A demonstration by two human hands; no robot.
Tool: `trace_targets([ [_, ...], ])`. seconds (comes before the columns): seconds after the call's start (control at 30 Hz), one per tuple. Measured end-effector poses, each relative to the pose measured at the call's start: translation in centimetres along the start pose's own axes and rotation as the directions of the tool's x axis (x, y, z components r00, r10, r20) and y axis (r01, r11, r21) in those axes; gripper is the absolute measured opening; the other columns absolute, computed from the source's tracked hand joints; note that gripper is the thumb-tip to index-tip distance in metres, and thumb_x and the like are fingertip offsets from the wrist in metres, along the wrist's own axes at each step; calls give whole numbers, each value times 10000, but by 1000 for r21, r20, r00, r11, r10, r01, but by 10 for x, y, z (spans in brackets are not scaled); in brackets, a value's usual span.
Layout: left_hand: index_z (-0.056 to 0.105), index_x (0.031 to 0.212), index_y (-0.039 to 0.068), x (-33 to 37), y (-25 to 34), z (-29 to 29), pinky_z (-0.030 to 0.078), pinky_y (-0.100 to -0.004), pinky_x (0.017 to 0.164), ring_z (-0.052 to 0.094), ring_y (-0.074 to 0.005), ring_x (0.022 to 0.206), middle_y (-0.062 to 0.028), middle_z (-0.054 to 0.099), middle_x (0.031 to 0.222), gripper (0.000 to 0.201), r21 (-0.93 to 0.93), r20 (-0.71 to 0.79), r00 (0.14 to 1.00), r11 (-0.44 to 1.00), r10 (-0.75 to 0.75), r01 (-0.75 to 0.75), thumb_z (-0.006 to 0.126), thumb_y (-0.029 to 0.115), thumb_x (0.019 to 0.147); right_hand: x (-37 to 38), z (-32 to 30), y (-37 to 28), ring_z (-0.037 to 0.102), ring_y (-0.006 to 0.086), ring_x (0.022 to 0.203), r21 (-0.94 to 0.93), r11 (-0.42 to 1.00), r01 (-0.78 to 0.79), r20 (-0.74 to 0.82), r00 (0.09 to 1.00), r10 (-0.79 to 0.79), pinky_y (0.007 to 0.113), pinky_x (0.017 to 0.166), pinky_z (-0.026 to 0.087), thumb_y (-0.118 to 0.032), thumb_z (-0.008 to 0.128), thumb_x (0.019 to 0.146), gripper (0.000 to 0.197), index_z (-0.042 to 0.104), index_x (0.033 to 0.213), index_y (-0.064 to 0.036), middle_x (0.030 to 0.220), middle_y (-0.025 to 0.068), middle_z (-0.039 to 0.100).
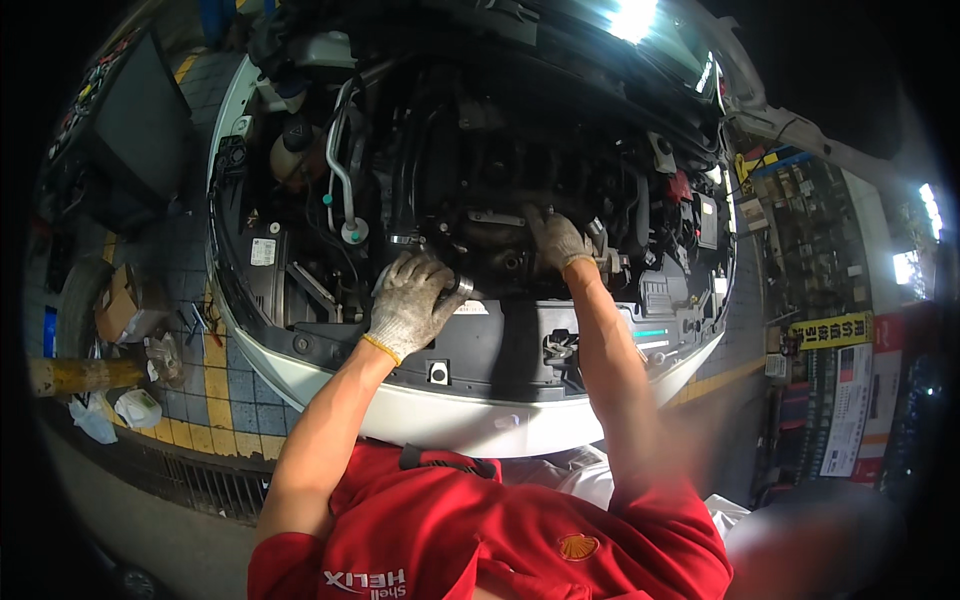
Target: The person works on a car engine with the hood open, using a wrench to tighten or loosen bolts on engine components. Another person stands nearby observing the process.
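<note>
Both of my hands wear pale, dirt-stained knit gloves and work over the front of a car's open engine bay. My left hand (412, 297) is closed, its fingers bent over a dark piece whose shiny metal band (465, 287) shows beside the thumb. Just above it, a thick black hose (408, 185) ends at a metal clamp (402, 240). Farther right, my right hand (562, 243) reaches down beside the dark engine (500, 165), fingers drawn together; what lies under the fingertips is hidden in shadow.
The white front bumper (470, 425) separates me from the engine. A silver pipe (340, 165) and a coolant tank (297, 155) stand at the left of the bay. A dark tool cabinet (140, 120) and a cardboard box (125, 300) are on the left; shelving (815, 230) lines the right.
</note>
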State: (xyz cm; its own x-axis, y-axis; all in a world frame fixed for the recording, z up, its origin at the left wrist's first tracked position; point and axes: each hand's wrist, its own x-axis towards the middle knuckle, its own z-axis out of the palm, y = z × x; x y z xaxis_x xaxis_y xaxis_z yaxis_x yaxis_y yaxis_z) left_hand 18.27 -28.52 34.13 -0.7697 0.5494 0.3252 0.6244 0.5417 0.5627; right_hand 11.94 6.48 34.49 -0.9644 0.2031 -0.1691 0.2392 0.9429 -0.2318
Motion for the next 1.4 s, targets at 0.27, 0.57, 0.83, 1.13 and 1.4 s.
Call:
trace_targets([
  [0.27,749,1147,105,-2,0,-4,362,-506,1259,588,-319,1306,-108,700,1242,387,29,7,999,999,-35,35,708,463,1005,-126,34,-24,663,434,1047,58,957,286,-179,946,-272,534,896,559,-300,644,1051,269,696,1180,-70,1091,202,715],
  [0.57,752,1146,103,0,3,-6,365,-509,1256,600,-317,1290,-107,701,1231,376,-10,7,998,998,-55,55,716,446,996,-63,-10,-24,703,442,1192,188,977,97,-138,988,-71,498,1034,560,-569,474,1114,642,741,1311,-19,1224,280,751],
  [0.83,750,1110,104,1,1,-5,376,-506,1243,606,-308,1274,-92,702,1227,375,-36,29,998,998,-60,61,711,462,1004,3,-56,-54,715,452,1195,30,999,-35,289,957,25,495,1070,534,-612,470,1080,698,632,1475,-60,1281,298,731],
  [1.13,750,1129,117,-3,-3,0,354,-514,1256,578,-303,1310,-84,691,1253,357,-21,13,999,999,-44,44,723,445,992,18,-43,-40,697,499,1222,134,984,-115,350,935,62,514,1053,548,-608,460,1065,782,647,1419,64,1237,367,720],
  [1.4,750,1162,105,-3,2,-3,349,-515,1261,576,-317,1328,-92,691,1272,347,-3,23,999,999,-48,48,718,409,999,-47,8,-18,734,451,1109,125,991,35,-111,994,-22,516,945,601,-348,608,1086,380,714,1407,-175,1165,249,766],
])
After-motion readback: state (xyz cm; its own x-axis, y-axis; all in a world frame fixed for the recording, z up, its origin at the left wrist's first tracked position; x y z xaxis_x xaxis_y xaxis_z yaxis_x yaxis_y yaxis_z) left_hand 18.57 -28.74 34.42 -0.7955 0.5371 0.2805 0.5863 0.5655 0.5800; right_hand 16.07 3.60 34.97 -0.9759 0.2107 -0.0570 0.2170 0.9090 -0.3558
